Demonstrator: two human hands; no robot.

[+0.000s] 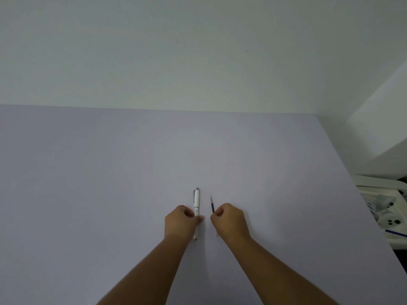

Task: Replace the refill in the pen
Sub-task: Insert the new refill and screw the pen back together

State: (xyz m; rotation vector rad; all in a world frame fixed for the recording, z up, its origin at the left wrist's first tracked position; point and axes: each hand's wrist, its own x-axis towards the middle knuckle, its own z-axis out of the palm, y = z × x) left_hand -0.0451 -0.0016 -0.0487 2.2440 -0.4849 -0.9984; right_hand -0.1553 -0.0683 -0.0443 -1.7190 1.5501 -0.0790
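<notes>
A wide, flat table (110, 183) with a smooth, matte, pale lilac top fills the lower two thirds of the frame and meets a plain white wall (176, 51) along a straight line across the middle. At the upper right the wall turns a corner, and at the right edge, past the table, sits a white plastic item (383, 208) with dark dots; what it is I cannot tell.

Two bare forearms reach up from the bottom of the frame toward the centre. The left hand (179, 222) is curled, its thumb and fingers closed around a white pen (196, 202): a slim, glossy cylinder with a silvery clip and cap end pointing up the frame, its tip showing just below the hand. The right hand (229, 219), just beside it, pinches a thin dark refill (212, 205), a narrow rod whose upper part sticks out above the closed fingers and leans slightly left. Pen and refill run nearly parallel, close together but apart.
</notes>
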